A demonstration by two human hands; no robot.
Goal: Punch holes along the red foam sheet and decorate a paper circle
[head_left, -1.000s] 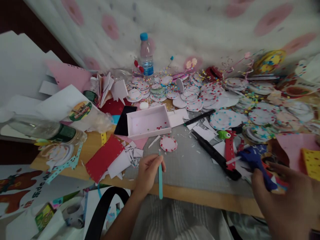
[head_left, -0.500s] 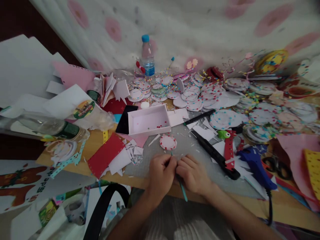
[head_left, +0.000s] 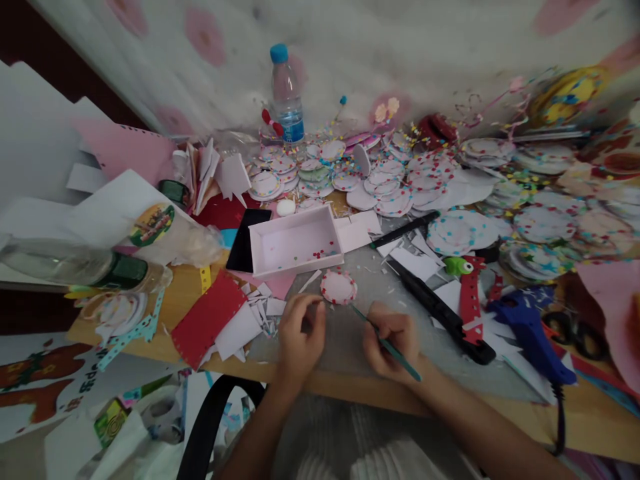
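Observation:
A small round pink-white piece edged with red dots (head_left: 339, 287) lies on the grey mat (head_left: 330, 333). Just below and left of it is my left hand (head_left: 301, 337), thumb and index finger curved toward each other near the disc's edge; whether something tiny is between the tips is too small to tell. My right hand (head_left: 393, 340) holds a thin teal stick (head_left: 400, 359) like a pen, its tip pointing at the disc's lower right. Behind the disc stands an open white box (head_left: 296, 243) with a few red dots inside.
Piles of dotted paper discs (head_left: 385, 180) and a water bottle (head_left: 287, 100) stand at the back. A black cutter (head_left: 440, 310), a blue glue gun (head_left: 533, 330) and scissors (head_left: 575, 333) lie at right. Red card (head_left: 209, 319) and paper scraps lie at left.
My hands have moved apart, the left one up and left toward the disc. The teal stick has gone right with my right hand and now slants toward the disc. The view has shifted slightly.

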